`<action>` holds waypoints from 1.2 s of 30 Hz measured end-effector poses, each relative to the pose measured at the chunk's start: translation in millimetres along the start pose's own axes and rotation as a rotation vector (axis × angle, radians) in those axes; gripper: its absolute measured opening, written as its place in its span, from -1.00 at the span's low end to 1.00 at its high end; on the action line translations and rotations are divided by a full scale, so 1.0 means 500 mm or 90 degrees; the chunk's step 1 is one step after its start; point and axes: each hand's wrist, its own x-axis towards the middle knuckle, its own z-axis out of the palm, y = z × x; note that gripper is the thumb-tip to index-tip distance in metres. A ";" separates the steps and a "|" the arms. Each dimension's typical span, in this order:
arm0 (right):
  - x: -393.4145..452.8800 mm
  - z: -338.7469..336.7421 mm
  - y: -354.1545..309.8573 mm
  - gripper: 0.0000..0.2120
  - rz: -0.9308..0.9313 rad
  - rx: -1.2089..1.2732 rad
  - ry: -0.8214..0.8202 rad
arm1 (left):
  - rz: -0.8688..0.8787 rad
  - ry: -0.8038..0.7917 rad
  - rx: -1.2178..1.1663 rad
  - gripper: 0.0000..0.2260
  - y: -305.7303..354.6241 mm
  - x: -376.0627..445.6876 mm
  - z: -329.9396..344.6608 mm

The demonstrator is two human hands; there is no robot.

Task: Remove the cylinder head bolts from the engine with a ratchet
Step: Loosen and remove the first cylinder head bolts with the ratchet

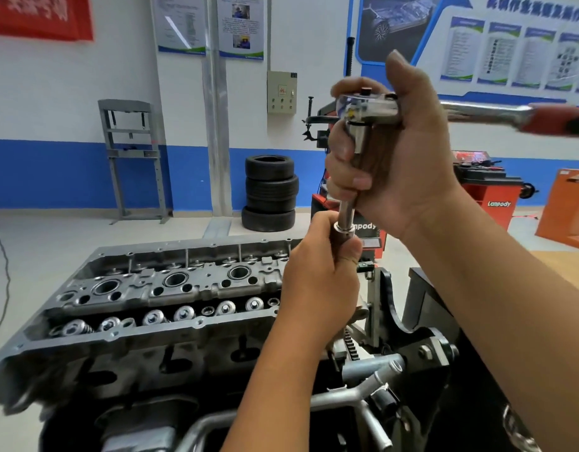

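a: head view: right hand [389,151] wraps the ratchet [368,109] head and extension; left hand [320,275] grips the socket end just below.
b: cylinder head [170,288] lies below-left of both; keep the shaft plumb.

You face a white wall [69,93] with a blue lower band, hung with posters [209,24]. Stacked tyres [270,192] stand on the pale floor [53,236]. A grey metal frame [131,158] stands left of them.

an auto workshop: stacked tyres [270,192], tyre changer [343,203], wall posters [240,26].
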 end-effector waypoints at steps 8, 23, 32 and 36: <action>-0.014 0.004 0.021 -0.49 -0.054 0.002 0.116 | -0.010 0.043 0.065 -0.76 0.009 -0.006 0.015; -0.009 0.003 0.020 -0.50 -0.030 0.009 0.090 | 0.011 0.040 0.070 -0.82 0.010 -0.012 0.019; -0.009 0.023 0.050 -0.42 -0.155 -0.092 0.111 | 0.012 0.039 0.043 -0.80 0.010 -0.013 0.013; -0.011 0.006 0.060 -0.58 -0.124 -0.131 0.090 | 0.043 0.032 0.040 -0.90 0.004 -0.013 0.009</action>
